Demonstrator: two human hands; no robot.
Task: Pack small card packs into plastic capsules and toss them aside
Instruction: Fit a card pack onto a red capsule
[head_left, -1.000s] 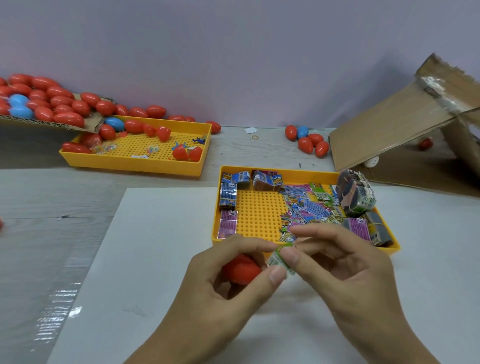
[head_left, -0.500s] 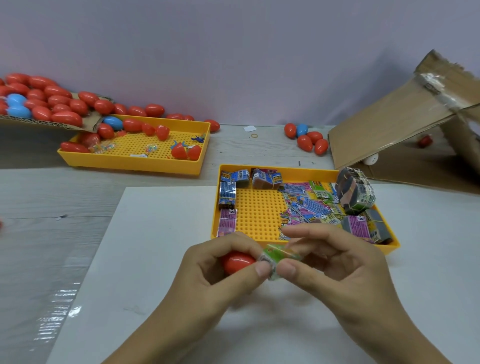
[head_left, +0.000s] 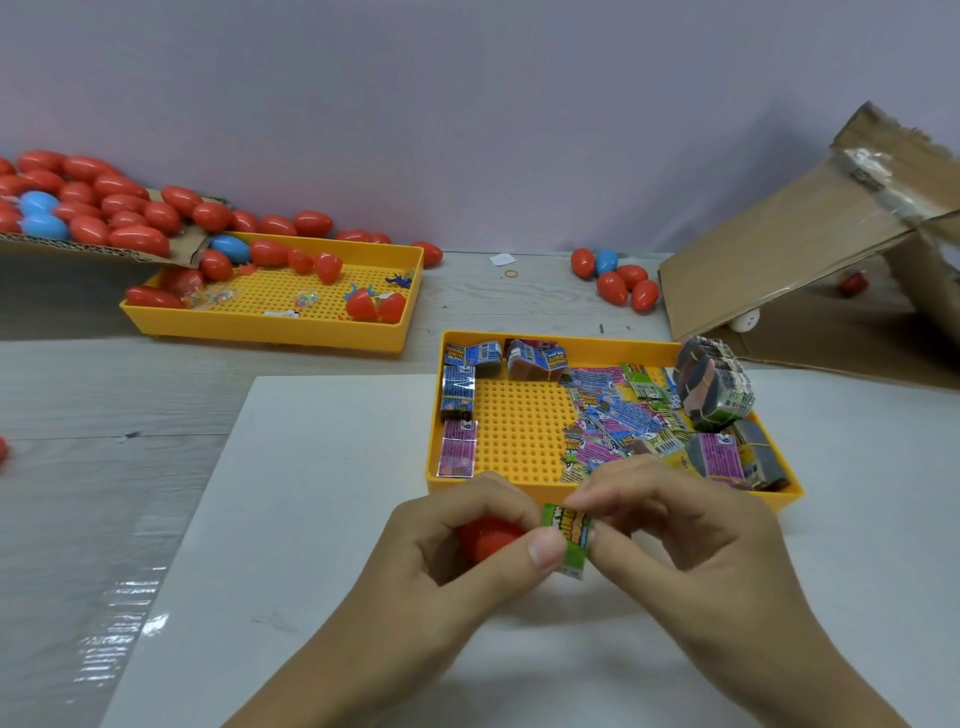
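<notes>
Over the white sheet, my left hand (head_left: 457, 551) cups a red capsule (head_left: 485, 535) in its curled fingers, and its thumb also presses a small green card pack (head_left: 569, 538). My right hand (head_left: 685, 540) pinches the same pack from the right side. The pack sits at the capsule's right end; I cannot tell if it is inside. Just behind the hands stands a yellow tray (head_left: 519, 441) holding loose card packs (head_left: 618, 421) and banded bundles (head_left: 714, 384).
A second yellow tray (head_left: 270, 325) with red capsule halves lies at the back left, beside a cardboard flap piled with red and blue capsules (head_left: 104, 213). Several capsules (head_left: 618, 280) sit by a tilted cardboard box (head_left: 810, 249) at right.
Both hands have drawn together and the green pack has turned, from edge-on between the fingertips to face-on against the red capsule's end. The hands have barely shifted over the sheet.
</notes>
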